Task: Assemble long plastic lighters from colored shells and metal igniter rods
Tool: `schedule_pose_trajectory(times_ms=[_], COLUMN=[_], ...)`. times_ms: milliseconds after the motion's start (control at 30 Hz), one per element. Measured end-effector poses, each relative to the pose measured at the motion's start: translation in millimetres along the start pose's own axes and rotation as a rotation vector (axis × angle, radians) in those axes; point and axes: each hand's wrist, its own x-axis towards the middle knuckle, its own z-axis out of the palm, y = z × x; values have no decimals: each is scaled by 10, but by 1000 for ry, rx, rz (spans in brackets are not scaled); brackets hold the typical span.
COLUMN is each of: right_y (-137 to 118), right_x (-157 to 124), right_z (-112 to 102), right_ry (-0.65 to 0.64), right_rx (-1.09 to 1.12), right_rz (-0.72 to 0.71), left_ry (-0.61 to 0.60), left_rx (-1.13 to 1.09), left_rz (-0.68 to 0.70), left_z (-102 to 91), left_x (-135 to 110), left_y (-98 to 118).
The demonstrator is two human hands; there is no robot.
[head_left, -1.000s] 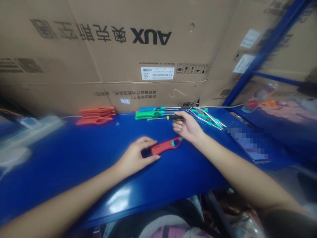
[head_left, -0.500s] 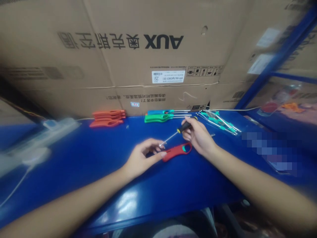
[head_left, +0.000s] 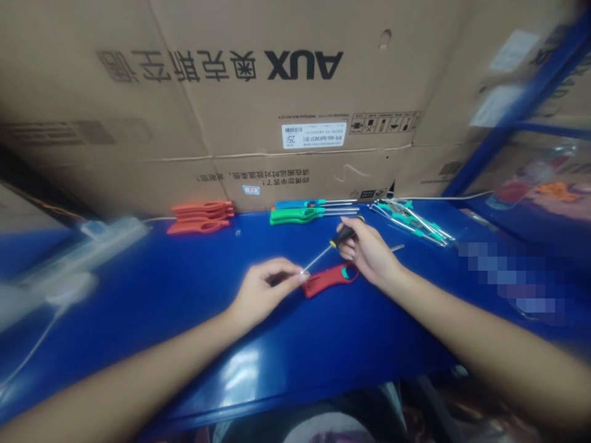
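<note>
My right hand point(head_left: 372, 257) grips a screwdriver point(head_left: 342, 235) by its black and yellow handle, its thin shaft slanting down to the left. The tip meets the fingertips of my left hand point(head_left: 265, 288), which are pinched together at the end of a red lighter point(head_left: 329, 280) with a green trigger. What the pinch holds is too small to make out. The lighter lies flat on the blue table point(head_left: 184, 289), between both hands.
At the back edge lie a stack of orange lighters point(head_left: 201, 216), green and blue lighters point(head_left: 300, 212) and a heap of green ones with metal rods point(head_left: 409, 221). Large cardboard boxes point(head_left: 258, 98) stand behind. A white power strip point(head_left: 92, 243) sits at left, a blue shelf frame point(head_left: 521, 104) at right.
My right hand lifted the screwdriver from the row at the back and swung its tip down to my left fingers. My left hand went from lying on the lighter's end to a pinch.
</note>
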Motion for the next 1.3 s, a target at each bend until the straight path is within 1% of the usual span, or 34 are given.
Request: schedule_pose_trajectory(times_ms=[167, 600, 800, 900, 1033, 1167, 1300], right_y=[9, 44, 3, -32, -87, -162, -218], right_x=[0, -7, -43, -77, -145, -250, -360], right_z=[7, 33, 41, 45, 64, 108, 121], right_ry=[23, 19, -1, -16, -8, -42, -90], right_rx=[-8, -43, -103, -175, -303, -473, -588], right_rz=[-9, 1, -46, -115, -227, -413, -595], left_ry=[17, 40, 39, 22, -14, -43, -60], left_rx=[29, 83, 126, 153, 202, 246, 284], left_rz=[-4, 6, 6, 13, 74, 132, 150], left_z=[-1, 9, 16, 29, 48, 61, 69], left_x=[-1, -6, -13, -27, -51, -66, -67], left_y=[7, 4, 0, 16, 49, 67, 80])
